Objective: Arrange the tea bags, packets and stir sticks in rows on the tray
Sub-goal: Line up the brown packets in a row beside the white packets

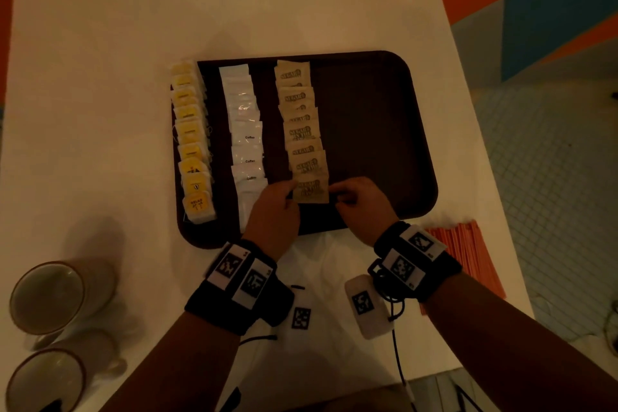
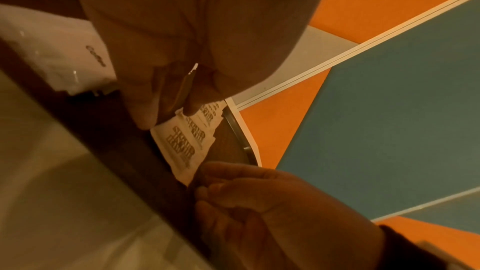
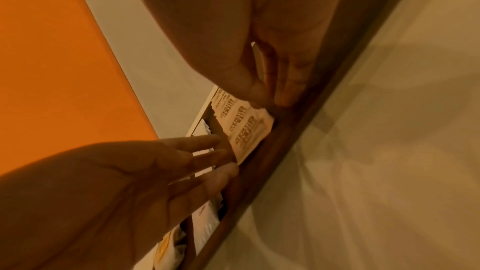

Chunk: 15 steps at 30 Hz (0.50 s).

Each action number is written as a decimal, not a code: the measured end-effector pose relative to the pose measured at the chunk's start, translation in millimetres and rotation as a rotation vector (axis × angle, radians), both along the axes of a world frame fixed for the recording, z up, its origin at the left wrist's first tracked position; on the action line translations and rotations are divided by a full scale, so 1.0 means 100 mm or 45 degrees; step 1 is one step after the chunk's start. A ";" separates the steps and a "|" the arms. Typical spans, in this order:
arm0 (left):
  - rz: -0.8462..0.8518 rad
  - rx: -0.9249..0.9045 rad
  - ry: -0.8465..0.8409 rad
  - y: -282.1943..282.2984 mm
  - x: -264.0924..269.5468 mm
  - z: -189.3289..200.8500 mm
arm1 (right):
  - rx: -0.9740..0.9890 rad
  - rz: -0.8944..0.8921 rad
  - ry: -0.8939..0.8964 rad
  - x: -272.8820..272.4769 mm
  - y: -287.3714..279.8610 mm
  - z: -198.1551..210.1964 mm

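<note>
A dark brown tray (image 1: 368, 127) holds three rows: yellow tea bags (image 1: 192, 150) along its left rim, white coffee packets (image 1: 245, 130), and brown sugar packets (image 1: 301, 124). Both hands are at the nearest sugar packet (image 1: 311, 191) (image 2: 179, 151) (image 3: 249, 137). My left hand (image 1: 290, 194) (image 2: 168, 118) touches its left edge with straight fingers (image 3: 215, 151), the thumb resting on top of the row. My right hand (image 1: 337, 192) (image 3: 270, 98) pinches the right edge between thumb and fingertips. Orange stir sticks (image 1: 468, 251) lie off the tray at the right.
Two cups (image 1: 46, 298) (image 1: 43, 381) stand at the white table's (image 1: 100, 77) near left corner. Marker tags (image 1: 364, 304) lie by the front edge. The tray's right half is bare. The table's right edge drops to a tiled floor.
</note>
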<state>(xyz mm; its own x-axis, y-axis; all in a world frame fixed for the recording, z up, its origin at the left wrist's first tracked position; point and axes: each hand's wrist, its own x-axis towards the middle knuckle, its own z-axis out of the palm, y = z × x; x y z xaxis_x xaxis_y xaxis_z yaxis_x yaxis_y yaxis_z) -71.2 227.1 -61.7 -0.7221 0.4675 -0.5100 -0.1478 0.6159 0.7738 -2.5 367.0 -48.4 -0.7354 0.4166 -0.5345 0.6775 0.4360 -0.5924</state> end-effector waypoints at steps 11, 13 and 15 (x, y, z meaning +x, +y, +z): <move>0.087 0.078 -0.002 0.07 -0.05 0.09 | -0.150 -0.036 0.199 -0.11 0.01 0.07; 0.086 0.086 -0.024 0.10 -0.09 0.05 | -0.214 -0.029 0.215 -0.15 -0.02 0.07; 0.077 0.079 -0.045 0.12 -0.12 0.01 | -0.221 -0.030 0.201 -0.17 -0.03 0.06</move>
<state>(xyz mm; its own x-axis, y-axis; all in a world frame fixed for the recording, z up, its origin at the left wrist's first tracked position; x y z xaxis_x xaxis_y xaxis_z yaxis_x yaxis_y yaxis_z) -83.5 239.4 -61.1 -0.7322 0.4550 -0.5069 -0.2112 0.5558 0.8040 -19.6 363.9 -42.6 -0.8067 0.3468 -0.4784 0.5792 0.3037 -0.7565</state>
